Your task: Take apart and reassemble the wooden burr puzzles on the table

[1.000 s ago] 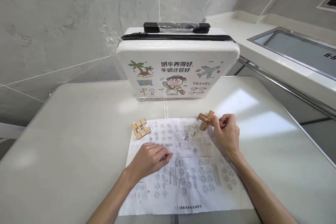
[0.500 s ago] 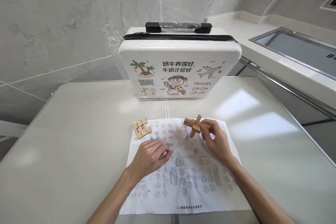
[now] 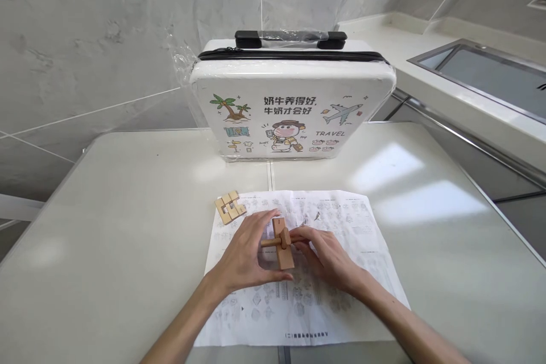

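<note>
A brown wooden cross-shaped puzzle (image 3: 280, 242) stands over the middle of a printed instruction sheet (image 3: 341, 222). My right hand (image 3: 326, 259) grips it from the right with fingers pinched on its arm. My left hand (image 3: 245, 256) cups it from the left, thumb beneath and fingers curled against the wood. A lighter wooden puzzle block (image 3: 230, 207) lies at the sheet's top left corner, apart from both hands.
A white suitcase (image 3: 294, 96) with cartoon prints and a black handle stands upright at the back of the white table (image 3: 128, 222). A counter with a recessed steel sink (image 3: 490, 77) runs along the right. Grey marbled wall behind.
My right hand has carried the cross puzzle from the sheet's upper right down to its middle. My left hand has lifted off the paper and closed on the puzzle.
</note>
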A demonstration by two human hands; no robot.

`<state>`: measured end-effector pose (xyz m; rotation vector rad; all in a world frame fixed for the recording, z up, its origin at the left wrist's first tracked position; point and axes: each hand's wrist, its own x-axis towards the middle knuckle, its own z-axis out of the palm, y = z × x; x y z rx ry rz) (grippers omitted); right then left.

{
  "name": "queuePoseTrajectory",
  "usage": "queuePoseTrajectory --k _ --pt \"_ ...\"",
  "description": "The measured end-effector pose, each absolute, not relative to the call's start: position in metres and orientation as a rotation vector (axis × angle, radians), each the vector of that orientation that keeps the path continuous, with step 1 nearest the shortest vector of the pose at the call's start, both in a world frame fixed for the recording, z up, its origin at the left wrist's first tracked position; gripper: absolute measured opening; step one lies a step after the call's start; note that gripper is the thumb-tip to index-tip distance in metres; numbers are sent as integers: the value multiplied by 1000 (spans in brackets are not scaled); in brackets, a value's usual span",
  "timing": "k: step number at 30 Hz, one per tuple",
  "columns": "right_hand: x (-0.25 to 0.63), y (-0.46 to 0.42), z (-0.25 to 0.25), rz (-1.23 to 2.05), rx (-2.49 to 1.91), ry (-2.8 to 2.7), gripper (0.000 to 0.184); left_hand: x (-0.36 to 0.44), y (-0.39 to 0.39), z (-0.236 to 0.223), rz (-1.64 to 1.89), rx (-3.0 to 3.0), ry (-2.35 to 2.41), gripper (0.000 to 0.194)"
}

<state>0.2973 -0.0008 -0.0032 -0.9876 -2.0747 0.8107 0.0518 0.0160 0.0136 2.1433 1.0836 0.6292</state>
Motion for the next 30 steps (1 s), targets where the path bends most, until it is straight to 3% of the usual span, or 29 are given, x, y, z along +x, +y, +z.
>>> queuePoseTrajectory --k 8,18,30 --pt "298 -1 -9 840 -959 -2094 33 54 16 13 677 2209 1046 97" --pt "301 5 -5 643 -995 -2158 19 53 19 13 686 2199 1036 93" --pt "303 5 -13 686 -969 -2135 19 49 20 14 598 2151 1016 94"
